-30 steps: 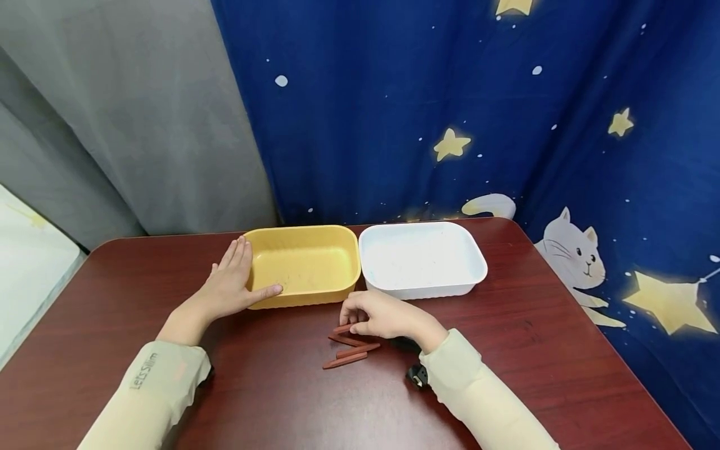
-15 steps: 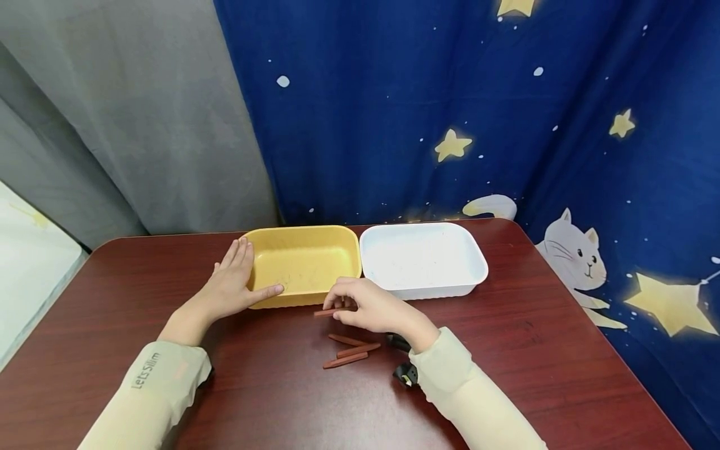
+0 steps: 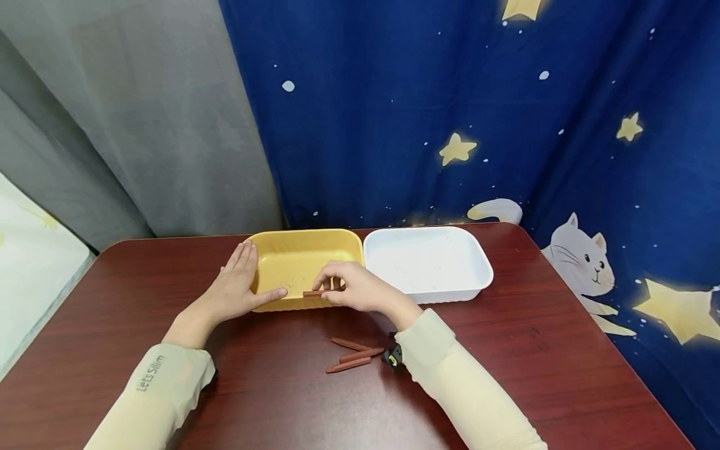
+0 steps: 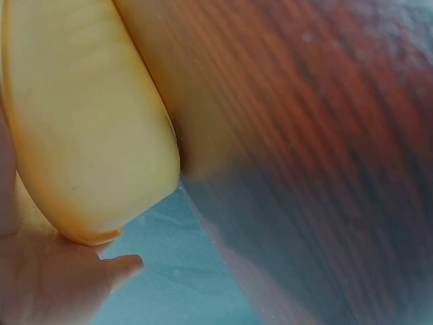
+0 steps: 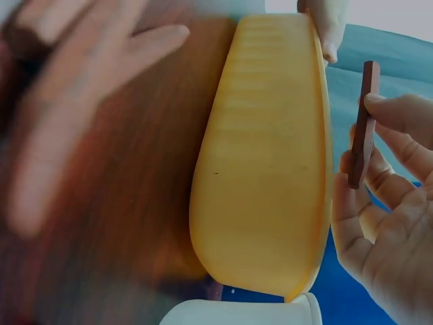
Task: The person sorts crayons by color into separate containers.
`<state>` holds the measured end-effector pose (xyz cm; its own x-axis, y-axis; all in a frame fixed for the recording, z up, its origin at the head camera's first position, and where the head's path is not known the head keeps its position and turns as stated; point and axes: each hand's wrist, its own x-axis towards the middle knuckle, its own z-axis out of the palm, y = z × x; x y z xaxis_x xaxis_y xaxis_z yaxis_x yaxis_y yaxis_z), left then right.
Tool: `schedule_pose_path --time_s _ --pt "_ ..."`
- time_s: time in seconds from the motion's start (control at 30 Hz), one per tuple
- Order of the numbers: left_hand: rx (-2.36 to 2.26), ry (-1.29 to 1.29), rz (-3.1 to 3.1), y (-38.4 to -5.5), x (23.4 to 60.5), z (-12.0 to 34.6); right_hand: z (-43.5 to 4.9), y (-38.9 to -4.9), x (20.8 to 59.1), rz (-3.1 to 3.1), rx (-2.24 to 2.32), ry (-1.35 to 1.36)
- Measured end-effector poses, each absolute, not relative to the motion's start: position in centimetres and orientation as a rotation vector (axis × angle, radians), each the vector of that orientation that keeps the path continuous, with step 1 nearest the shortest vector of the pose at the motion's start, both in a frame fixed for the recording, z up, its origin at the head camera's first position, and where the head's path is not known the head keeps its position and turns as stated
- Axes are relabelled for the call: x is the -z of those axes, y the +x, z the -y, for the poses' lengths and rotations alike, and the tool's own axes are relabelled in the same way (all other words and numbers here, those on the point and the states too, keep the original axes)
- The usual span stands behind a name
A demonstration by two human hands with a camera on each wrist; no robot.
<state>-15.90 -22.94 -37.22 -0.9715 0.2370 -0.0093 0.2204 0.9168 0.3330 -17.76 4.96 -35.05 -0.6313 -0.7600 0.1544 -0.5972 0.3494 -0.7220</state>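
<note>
My right hand (image 3: 360, 287) pinches a reddish-brown crayon-like stick (image 5: 365, 115) between thumb and fingers. In the head view the stick overlaps the front rim of the yellow bin (image 3: 298, 304); the right wrist view has it beside the rim, with its six-sided body showing. My left hand (image 3: 230, 290) rests on the left end of that bin. Its fingers lie straight along the side rim, and the thumb touches the front rim. Three more reddish-brown sticks (image 3: 349, 365) lie loosely together on the table, below my right hand in the head view.
A white bin (image 3: 444, 295) stands right next to the yellow one, to its right. Both are near the back edge of the dark red wooden table (image 3: 270, 400). Behind the table hang a grey curtain (image 3: 169, 125) and a blue starry curtain (image 3: 360, 112).
My right hand has lifted one stick away from the others and carried it forward and left to the yellow bin's front rim. The left hand has stayed on the bin.
</note>
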Motion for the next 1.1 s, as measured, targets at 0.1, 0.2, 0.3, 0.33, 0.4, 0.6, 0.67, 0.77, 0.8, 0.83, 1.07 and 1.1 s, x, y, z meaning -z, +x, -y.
schedule_pose_path --time_s 0.1,0.2,0.3,0.33,0.4,0.6,0.67,0.77,0.8,0.83,1.07,1.1 --pt "-0.522 0.352 -3.019 -15.8 37.2 23.0 -4.4 -18.5 35.0 -2.401 1.17 -1.233" --pt "-0.514 0.353 -3.016 -15.7 37.1 23.1 -3.9 -19.1 35.0 -2.417 1.174 -1.221" --pt "-0.494 0.36 -3.018 -15.9 37.1 23.2 -3.3 -19.9 35.1 -2.445 1.162 -1.189" --pt "-0.491 0.361 -3.018 -15.9 37.0 23.2 -3.1 -20.3 35.1 -2.452 1.159 -1.182" --pt "-0.491 0.363 -3.016 -16.0 37.1 23.3 -2.8 -20.9 35.2 -2.466 1.153 -1.16" --pt "-0.507 0.358 -3.011 -16.1 37.3 23.2 -2.1 -22.4 35.8 -2.478 1.136 -1.13" --pt "-0.501 0.359 -3.014 -16.1 37.3 23.1 -1.8 -22.8 36.0 -2.479 1.13 -1.116" --pt "-0.496 0.354 -3.016 -16.1 37.1 23.1 -1.4 -23.4 36.2 -2.476 1.132 -1.08" --pt "-0.496 0.354 -3.019 -16.1 37.1 23.1 -1.2 -23.6 36.3 -2.477 1.134 -1.072" --pt "-0.495 0.355 -3.023 -16.1 37.1 23.1 -1.1 -23.8 36.3 -2.476 1.139 -1.061" --pt "-0.518 0.352 -3.014 -16.0 37.4 23.2 -0.1 -24.8 37.3 -2.474 1.145 -0.977" --pt "-0.521 0.348 -3.011 -16.0 37.4 23.2 0.0 -24.9 37.5 -2.477 1.136 -0.969"
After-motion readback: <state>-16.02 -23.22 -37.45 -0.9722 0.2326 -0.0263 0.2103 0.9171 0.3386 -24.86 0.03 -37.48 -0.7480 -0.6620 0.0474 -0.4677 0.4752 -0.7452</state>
